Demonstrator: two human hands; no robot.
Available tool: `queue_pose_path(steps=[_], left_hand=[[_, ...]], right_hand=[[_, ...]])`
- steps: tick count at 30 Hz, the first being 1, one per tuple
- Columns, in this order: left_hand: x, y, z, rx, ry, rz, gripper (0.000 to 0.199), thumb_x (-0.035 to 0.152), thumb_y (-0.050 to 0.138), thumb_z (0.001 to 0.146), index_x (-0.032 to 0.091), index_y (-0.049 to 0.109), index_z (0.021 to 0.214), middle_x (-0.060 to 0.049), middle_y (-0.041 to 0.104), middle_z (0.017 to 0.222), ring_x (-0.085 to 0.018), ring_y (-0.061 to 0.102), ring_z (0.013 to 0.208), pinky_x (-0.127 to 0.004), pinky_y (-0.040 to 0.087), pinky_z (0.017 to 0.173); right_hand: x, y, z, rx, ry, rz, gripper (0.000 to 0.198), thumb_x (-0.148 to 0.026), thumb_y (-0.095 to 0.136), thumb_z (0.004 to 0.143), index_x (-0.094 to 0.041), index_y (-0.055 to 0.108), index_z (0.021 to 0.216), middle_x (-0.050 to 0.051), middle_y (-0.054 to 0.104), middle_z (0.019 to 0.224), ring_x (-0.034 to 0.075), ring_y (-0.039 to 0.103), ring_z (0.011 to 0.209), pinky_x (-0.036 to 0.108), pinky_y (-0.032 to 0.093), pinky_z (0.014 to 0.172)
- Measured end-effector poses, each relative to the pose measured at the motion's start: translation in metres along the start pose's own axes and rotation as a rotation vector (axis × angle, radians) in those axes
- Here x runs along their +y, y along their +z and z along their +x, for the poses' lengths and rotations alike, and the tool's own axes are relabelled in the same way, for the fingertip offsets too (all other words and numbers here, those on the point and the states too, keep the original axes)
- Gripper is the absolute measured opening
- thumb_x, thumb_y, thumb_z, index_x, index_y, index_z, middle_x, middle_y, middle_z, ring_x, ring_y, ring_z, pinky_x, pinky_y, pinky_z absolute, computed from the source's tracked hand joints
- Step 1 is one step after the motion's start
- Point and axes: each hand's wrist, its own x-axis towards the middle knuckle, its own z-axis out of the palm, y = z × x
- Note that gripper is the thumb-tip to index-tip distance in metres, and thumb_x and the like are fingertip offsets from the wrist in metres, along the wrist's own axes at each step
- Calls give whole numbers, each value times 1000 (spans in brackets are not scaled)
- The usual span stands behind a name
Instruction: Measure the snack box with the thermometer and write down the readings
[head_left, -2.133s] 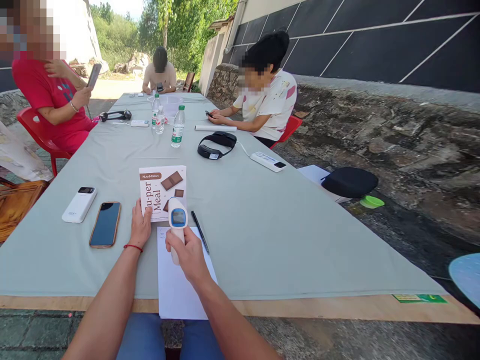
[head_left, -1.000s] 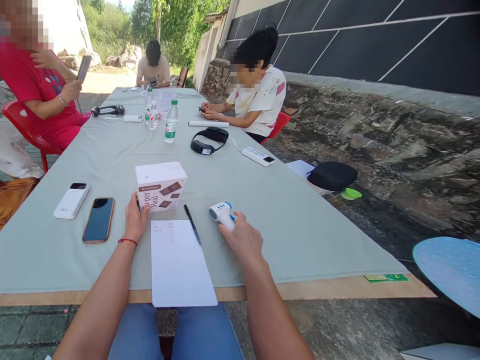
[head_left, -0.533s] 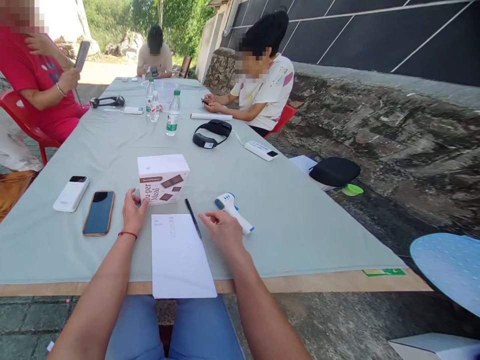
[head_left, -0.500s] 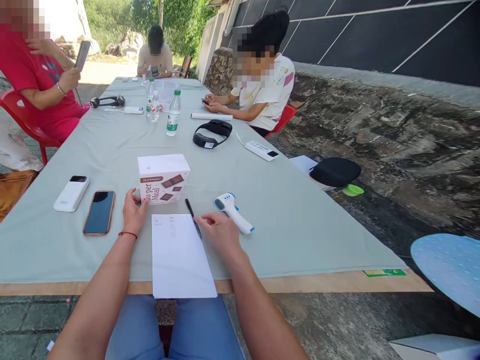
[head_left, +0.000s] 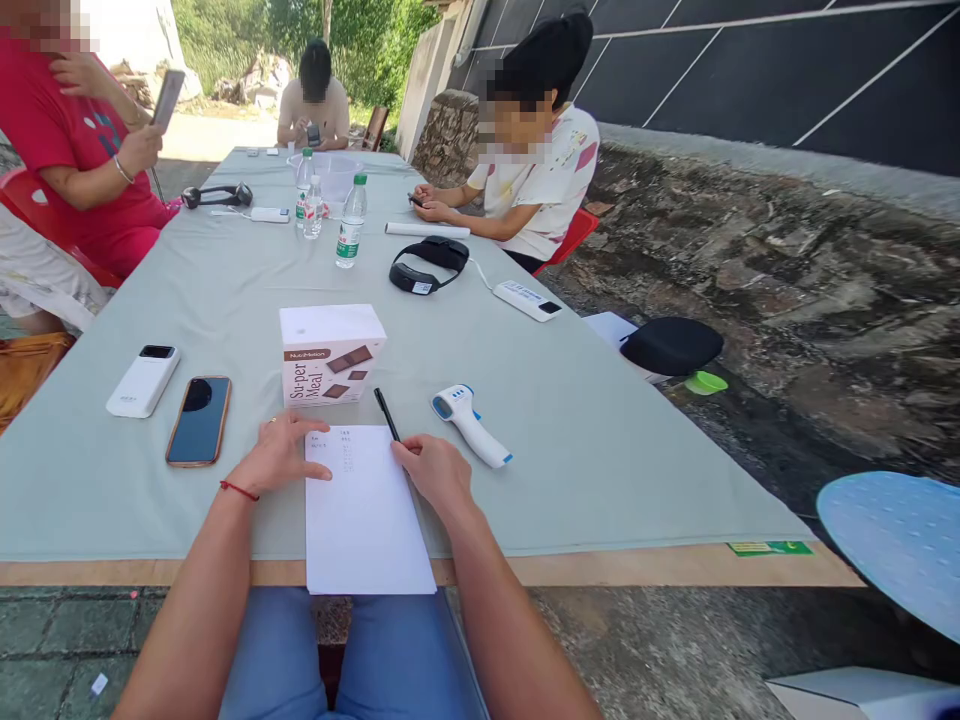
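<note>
A sheet of white paper (head_left: 367, 530) with small handwriting near its top lies at the table's front edge. My left hand (head_left: 281, 455) is open over its upper left corner, thumb and forefinger spread apart. At the right edge of the sheet, my right hand (head_left: 439, 475) is closed on the lower part of a black pen (head_left: 385, 412), whose other end points away from me. The fingers hide the pen's near end. Just beyond the paper stands a white and brown NutriMotion box (head_left: 334, 355). A white infrared thermometer (head_left: 472, 425) lies right of my right hand.
Left of the paper are a phone (head_left: 199, 422) and a white power bank (head_left: 144, 382). Farther out stand water bottles (head_left: 351, 225), with a black headset (head_left: 427, 266) and another power bank (head_left: 527, 299) to the right. Several people sit around the cloth-covered table (head_left: 600, 450).
My left hand has left the box and come down onto the paper's upper left, fingers spreading. My right hand has closed over the pen's lower part. The box stays in place.
</note>
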Motion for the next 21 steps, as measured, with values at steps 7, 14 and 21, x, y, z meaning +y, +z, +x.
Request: queue_pose_path(steps=[7, 14, 21], left_hand=[[18, 10, -1, -175, -83, 309, 95, 57, 93, 44, 34, 65, 132, -11, 53, 116, -36, 50, 111, -51, 33, 104], [25, 6, 0, -203, -134, 362, 101, 64, 89, 50, 30, 59, 140, -11, 51, 120, -34, 46, 118, -48, 27, 109], [26, 13, 0, -157, -125, 404, 99, 68, 87, 52, 29, 59, 139, -12, 52, 122, -35, 47, 117, -48, 28, 108]], right_hand=[[9, 9, -2, 260, -85, 733, 32, -53, 64, 67, -22, 61, 69, 2, 65, 63, 18, 56, 60, 31, 44, 61], [-14, 13, -19, 172, -101, 1029, 17, -36, 65, 61, -23, 62, 71, -3, 62, 61, 16, 56, 60, 30, 47, 61], [-32, 23, -32, -7, -98, 950, 24, -39, 64, 59, -22, 69, 75, 2, 69, 74, 18, 58, 67, 32, 48, 65]])
